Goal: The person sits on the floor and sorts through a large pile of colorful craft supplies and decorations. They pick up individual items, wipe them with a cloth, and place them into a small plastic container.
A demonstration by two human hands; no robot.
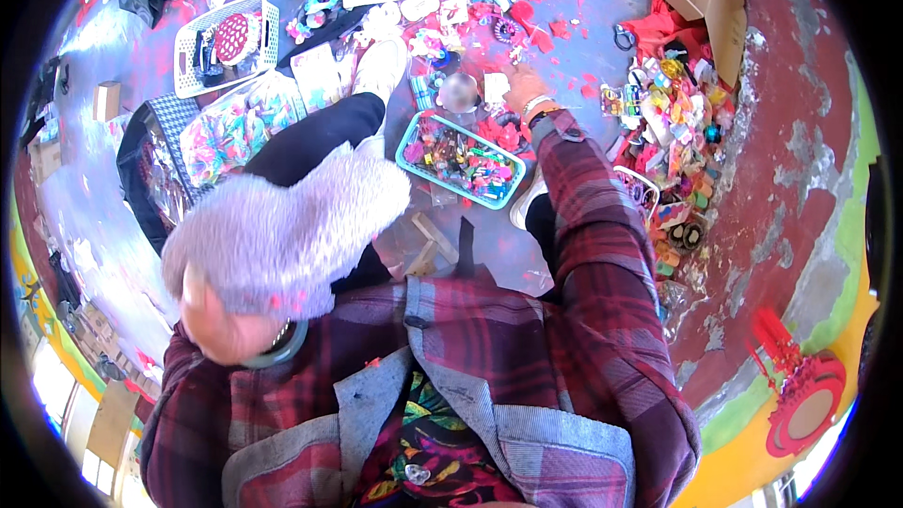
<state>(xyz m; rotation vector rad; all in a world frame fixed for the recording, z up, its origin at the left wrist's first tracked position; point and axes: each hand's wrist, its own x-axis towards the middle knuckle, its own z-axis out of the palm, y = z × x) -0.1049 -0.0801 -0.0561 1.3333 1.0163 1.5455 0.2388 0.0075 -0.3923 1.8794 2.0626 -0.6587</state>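
Note:
In my left hand (221,320) is a fluffy pale lilac-grey furry piece (292,226), with the thumb pressed on it; the fur hides most of the fingers. My right arm stretches forward, and my right hand (523,87) is low over the scattered small goods. Beside its fingertips lies a white card (496,87), and to the left is a round greyish object (459,92). Too little of the right fingers shows to tell whether they hold anything. Just below that hand stands a turquoise-rimmed basket (406,162) full of small colourful trinkets.
A white basket (179,56) with a red dotted item stands at the far left. Nearer are clear bags of colourful things (249,122) and a dark checked bag (169,122). At the right, small goods (677,108) lie heaped below an open cardboard box (726,28).

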